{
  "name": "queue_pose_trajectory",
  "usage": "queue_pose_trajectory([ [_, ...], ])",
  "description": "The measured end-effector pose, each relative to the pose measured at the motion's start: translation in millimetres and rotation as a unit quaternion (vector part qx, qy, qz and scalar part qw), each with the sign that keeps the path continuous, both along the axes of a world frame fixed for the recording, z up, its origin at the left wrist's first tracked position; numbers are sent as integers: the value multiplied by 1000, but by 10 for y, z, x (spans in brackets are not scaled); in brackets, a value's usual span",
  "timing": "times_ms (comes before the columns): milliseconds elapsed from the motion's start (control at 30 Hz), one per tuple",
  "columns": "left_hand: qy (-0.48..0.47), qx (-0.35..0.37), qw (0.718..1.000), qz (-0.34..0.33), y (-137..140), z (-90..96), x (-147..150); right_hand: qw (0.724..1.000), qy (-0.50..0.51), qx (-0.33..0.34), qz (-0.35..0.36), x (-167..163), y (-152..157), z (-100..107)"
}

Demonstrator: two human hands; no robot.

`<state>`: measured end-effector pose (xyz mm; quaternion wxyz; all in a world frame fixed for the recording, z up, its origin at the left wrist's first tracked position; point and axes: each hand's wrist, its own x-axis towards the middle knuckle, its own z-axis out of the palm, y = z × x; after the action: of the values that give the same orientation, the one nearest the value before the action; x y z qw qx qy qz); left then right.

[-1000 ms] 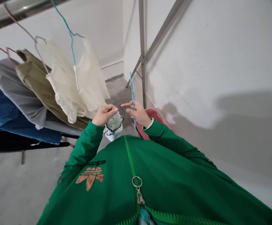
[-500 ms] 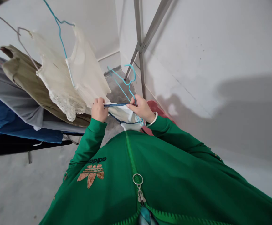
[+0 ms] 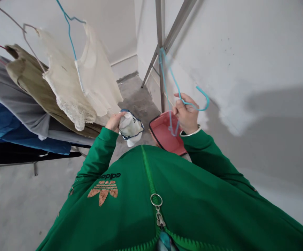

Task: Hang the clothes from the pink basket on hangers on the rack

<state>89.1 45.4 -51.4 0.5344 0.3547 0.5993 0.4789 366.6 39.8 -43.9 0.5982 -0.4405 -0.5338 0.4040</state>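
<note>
left of the pink basin (image 3: 164,139), the left hand (image 3: 115,122) clasps a dark-trimmed white garment (image 3: 130,127). to the basin's right, the right hand (image 3: 187,113) grips a blue hanger (image 3: 176,84) near its neck, long side stretching past the basin's far edge, hook turned away from the garment.

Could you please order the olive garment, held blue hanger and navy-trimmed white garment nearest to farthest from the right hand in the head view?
1. Blue hanger, in the right hand.
2. Navy-trimmed white garment, in the left hand.
3. Olive garment, far left.
</note>
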Motion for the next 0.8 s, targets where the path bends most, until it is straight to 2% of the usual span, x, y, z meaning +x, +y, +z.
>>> queue_pose_trajectory([
  [100, 27, -46, 998, 20, 52, -6, -100, 996, -67, -19, 57, 316, -98, 94],
  [233, 110, -60, 992, 27, 74, -16, -243, 969, -159, -40, 183, 570, -322, 189],
  [333, 201, -22, 979, -6, 53, 26, -285, 943, -199, -83, 252, 542, -416, 181],
  [433, 331, 21, 940, -76, 1, 127, -225, 932, -219, -104, 269, 381, -408, 127],
  [533, 433, 95, 882, -163, -78, 221, -71, 934, -208, -93, 276, 157, -341, 83],
  [633, 555, 168, 774, -255, -161, 261, 122, 936, -207, -47, 280, -99, -256, 31],
  [700, 626, 177, 699, -298, -202, 271, 234, 934, -216, -11, 284, -258, -191, -39],
  [733, 649, 169, 672, -315, -216, 277, 277, 932, -221, 8, 287, -323, -153, -87],
  [800, 674, 130, 640, -345, -229, 296, 327, 928, -228, 37, 293, -411, -67, -195],
])
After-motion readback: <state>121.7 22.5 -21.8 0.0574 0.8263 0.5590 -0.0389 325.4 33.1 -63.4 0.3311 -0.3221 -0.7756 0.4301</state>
